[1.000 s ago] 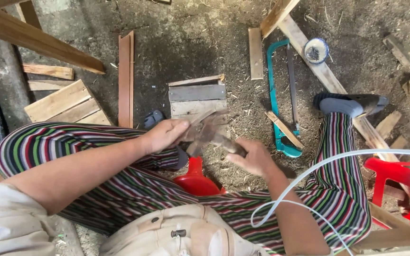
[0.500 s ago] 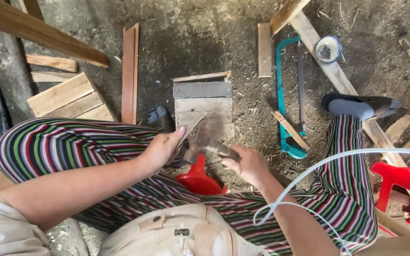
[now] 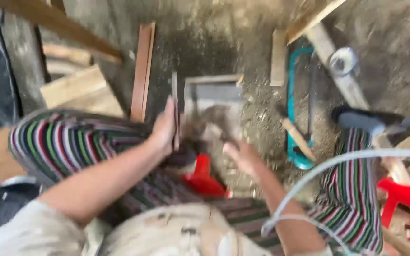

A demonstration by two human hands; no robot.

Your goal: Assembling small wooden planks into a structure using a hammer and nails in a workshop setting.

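Wooden strip point(image 3: 174, 111), thin and upright, gripped in the left hand point(image 3: 164, 127) beside a grey-framed wooden block point(image 3: 213, 102) on the dirt floor point(image 3: 205, 42). Right hand point(image 3: 240, 155) near the block's front edge; the blur hides whether it grips anything, possibly a hammer. Teal saw point(image 3: 297, 104) lies to the right.
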